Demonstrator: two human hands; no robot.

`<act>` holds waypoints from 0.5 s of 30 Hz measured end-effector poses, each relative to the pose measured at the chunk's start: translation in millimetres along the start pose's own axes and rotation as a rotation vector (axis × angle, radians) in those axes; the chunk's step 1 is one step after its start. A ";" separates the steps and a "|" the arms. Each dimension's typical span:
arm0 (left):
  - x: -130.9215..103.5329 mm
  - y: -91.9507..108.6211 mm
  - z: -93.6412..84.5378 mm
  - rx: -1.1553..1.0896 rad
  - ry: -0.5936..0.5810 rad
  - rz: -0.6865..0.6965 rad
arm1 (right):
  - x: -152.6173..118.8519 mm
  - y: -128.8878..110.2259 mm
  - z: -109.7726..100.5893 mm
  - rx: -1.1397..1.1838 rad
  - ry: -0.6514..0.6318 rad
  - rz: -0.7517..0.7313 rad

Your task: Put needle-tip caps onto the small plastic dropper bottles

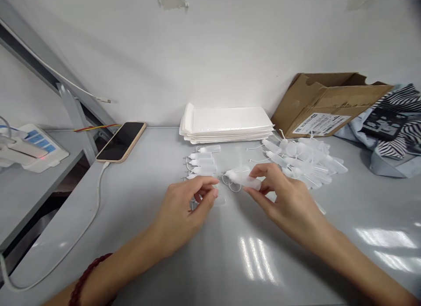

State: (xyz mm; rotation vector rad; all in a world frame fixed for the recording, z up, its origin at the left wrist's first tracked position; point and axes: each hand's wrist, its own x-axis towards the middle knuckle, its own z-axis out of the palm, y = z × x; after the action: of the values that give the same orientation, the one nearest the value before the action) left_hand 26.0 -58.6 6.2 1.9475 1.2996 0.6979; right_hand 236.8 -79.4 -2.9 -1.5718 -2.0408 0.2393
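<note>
In the head view, we have our right hand (pixel 286 196) over a glossy grey tabletop (pixel 204 271), thumb and fingertips pinched on the blunt end of a translucent white plastic bottle (pixel 245 179) with a narrow tip. Thin white string loops (pixel 234 186) hang at that tip, which points toward our left. Our left hand (pixel 184 205) is just across from it, its fingers curled and the thumb near the forefinger; we cannot tell whether they grip anything. A dark red braided bracelet (pixel 86 277) circles our left wrist.

Behind the left hand we see a row of similar translucent bottles (pixel 204 170), lying side by side, partly hidden by that hand. To the right of the held bottle, a loose heap of more translucent bottles (pixel 307 161) lies with strings jutting out.

Farther back, a stack of flat white envelopes (pixel 226 126) lies near the white wall (pixel 213 56). An open brown cardboard box (pixel 315 104) with a printed white label stands tilted behind the heap, beside a bundle of striped and pale blue cloth (pixel 396 128). Off to the left, a black-screened phone in a tan case (pixel 121 141) lies with a white cable (pixel 98 192) plugged in.
</note>
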 end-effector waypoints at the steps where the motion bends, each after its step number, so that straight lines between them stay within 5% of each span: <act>1: 0.2 -0.2 0.3 -0.004 -0.001 -0.011 | -1.0 -1.1 0.8 -0.004 -0.001 -0.020; 10: 1.3 -1.1 1.2 -0.038 -0.037 -0.069 | -4.2 -6.6 -2.1 0.089 0.076 -0.132; 15: 0.4 -0.9 -0.1 -0.083 0.003 -0.083 | -4.2 -14.6 -10.6 0.537 0.076 0.093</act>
State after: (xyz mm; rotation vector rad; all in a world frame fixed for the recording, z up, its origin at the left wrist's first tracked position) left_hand 25.5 -58.0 5.6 1.8162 1.3248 0.7025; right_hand 230.8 -89.7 11.3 -1.3095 -1.6613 0.6881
